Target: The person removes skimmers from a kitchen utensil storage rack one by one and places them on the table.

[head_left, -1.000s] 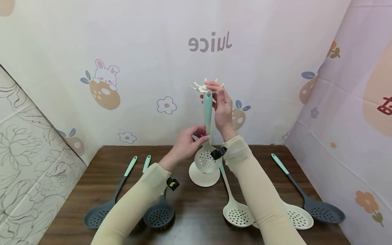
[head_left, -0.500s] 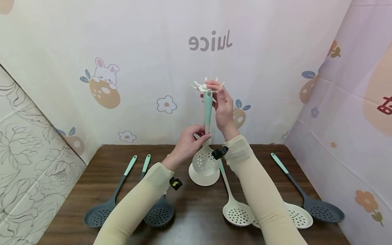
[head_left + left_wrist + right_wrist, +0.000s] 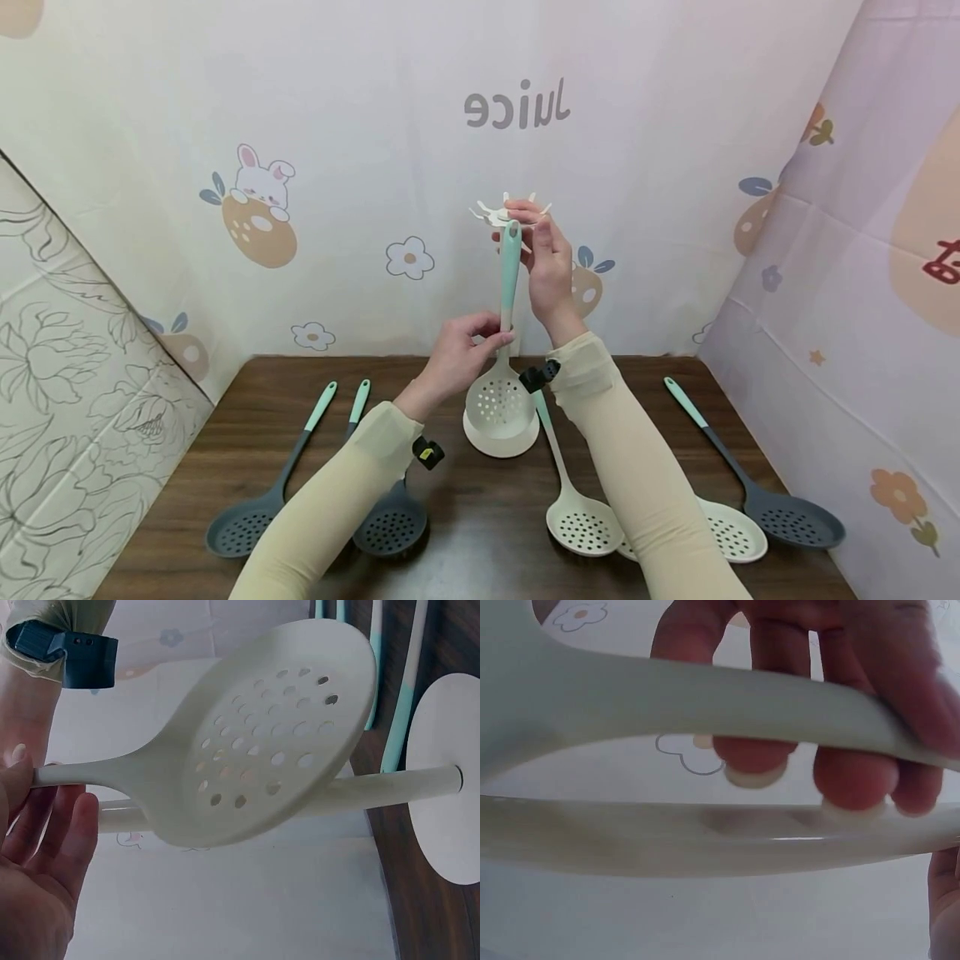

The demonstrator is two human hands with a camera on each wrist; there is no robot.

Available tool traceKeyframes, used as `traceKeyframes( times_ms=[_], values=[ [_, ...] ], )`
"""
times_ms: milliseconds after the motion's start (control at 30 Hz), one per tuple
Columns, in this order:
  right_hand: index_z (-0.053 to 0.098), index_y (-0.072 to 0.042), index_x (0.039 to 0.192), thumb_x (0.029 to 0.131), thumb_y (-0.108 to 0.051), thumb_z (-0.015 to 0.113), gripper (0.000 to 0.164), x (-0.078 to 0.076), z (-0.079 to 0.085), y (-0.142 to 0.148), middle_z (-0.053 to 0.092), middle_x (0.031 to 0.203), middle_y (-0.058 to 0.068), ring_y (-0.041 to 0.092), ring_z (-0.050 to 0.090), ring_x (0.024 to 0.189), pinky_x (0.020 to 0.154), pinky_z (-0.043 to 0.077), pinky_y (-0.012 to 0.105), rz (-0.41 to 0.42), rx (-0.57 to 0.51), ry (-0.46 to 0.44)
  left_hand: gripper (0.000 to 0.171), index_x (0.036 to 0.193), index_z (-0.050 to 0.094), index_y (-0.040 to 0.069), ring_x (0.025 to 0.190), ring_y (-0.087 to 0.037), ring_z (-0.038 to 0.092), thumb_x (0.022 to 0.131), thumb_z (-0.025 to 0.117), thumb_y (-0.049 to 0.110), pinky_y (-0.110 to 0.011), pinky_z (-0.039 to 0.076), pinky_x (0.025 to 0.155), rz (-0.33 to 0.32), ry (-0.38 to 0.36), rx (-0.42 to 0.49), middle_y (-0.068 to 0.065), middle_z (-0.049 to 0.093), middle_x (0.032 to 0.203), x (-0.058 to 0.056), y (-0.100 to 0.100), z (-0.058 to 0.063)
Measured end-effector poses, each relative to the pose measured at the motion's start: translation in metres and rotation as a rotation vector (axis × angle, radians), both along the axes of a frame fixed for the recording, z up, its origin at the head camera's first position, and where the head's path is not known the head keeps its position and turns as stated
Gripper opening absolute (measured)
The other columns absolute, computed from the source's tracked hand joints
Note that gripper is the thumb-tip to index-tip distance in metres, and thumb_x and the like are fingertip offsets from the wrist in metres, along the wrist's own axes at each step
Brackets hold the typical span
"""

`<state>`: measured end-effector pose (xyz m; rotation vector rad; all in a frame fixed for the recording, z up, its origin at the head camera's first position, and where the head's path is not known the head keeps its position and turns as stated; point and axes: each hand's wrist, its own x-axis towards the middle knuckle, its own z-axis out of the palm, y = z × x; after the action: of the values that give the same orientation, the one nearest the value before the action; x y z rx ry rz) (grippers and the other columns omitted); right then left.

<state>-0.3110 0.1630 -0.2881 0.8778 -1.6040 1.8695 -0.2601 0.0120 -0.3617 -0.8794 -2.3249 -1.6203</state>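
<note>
My left hand (image 3: 463, 354) pinches the shaft of a cream skimmer (image 3: 498, 398) with a mint handle. The skimmer stands upright in front of a white utensil stand (image 3: 501, 448), its perforated head hanging over the round base. Its handle hole overlaps the stand's ring of hooks (image 3: 491, 218) in the head view. My right hand (image 3: 551, 271) grips the top of the stand, fingers over and under the hooks. In the left wrist view, the stand's pole (image 3: 352, 793) runs behind the skimmer head. The left fingers (image 3: 855, 776) wrap the shaft in the right wrist view.
Two dark grey skimmers (image 3: 240, 527) (image 3: 390, 525) lie on the left of the wooden table (image 3: 480, 517). A cream skimmer (image 3: 583, 525), a cream slotted turner (image 3: 731, 532) and a grey slotted turner (image 3: 795, 518) lie right. Printed cloth (image 3: 360, 167) hangs behind.
The skimmer's head has swung left and slightly down, now lying more squarely over the stand's base. The left hand has shifted only a little, and the right hand keeps its place on the stand.
</note>
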Motion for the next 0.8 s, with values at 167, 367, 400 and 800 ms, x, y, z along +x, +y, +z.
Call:
traceKeyframes(
  times_ms=[167, 367, 400, 800],
  values=[
    [0.058, 0.004, 0.125, 0.11, -0.029, 0.031, 0.045, -0.0002, -0.0007, -0.0004, 0.054, 0.136, 0.006, 0.033, 0.066, 0.099, 0.089, 0.053, 0.046, -0.002, -0.001, -0.017, 0.016, 0.103, 0.072, 0.002, 0.082, -0.018, 0.062, 0.094, 0.069, 0.015, -0.034, 0.059, 0.067, -0.025, -0.032, 0.052, -0.003, 0.068, 0.09, 0.0019, -0.0003, 0.0024],
    [0.058, 0.003, 0.125, 0.109, -0.034, 0.033, 0.047, -0.001, -0.0013, -0.0001, 0.055, 0.135, 0.006, 0.037, 0.065, 0.1, 0.088, 0.053, 0.045, -0.005, -0.005, -0.015, 0.013, 0.102, 0.073, 0.007, 0.081, -0.018, 0.062, 0.094, 0.07, 0.015, -0.039, 0.059, 0.067, -0.022, -0.026, 0.054, -0.001, 0.068, 0.09, 0.0026, -0.0011, 0.0036],
    [0.058, 0.003, 0.125, 0.109, -0.034, 0.033, 0.048, -0.001, -0.0013, 0.0, 0.055, 0.135, 0.006, 0.038, 0.065, 0.1, 0.088, 0.053, 0.047, -0.004, -0.006, -0.013, 0.012, 0.103, 0.073, 0.007, 0.081, -0.018, 0.062, 0.094, 0.07, 0.015, -0.041, 0.059, 0.067, -0.025, -0.027, 0.055, -0.001, 0.068, 0.09, 0.0028, -0.0012, 0.0037],
    [0.059, 0.001, 0.124, 0.108, -0.039, 0.035, 0.05, -0.0013, -0.002, 0.0003, 0.054, 0.136, 0.005, 0.036, 0.066, 0.102, 0.09, 0.052, 0.051, -0.009, -0.002, -0.023, 0.014, 0.102, 0.073, 0.004, 0.079, -0.018, 0.062, 0.094, 0.07, 0.014, -0.031, 0.058, 0.063, -0.014, -0.01, 0.052, -0.001, 0.068, 0.089, 0.0047, -0.0009, 0.0034]
  ],
)
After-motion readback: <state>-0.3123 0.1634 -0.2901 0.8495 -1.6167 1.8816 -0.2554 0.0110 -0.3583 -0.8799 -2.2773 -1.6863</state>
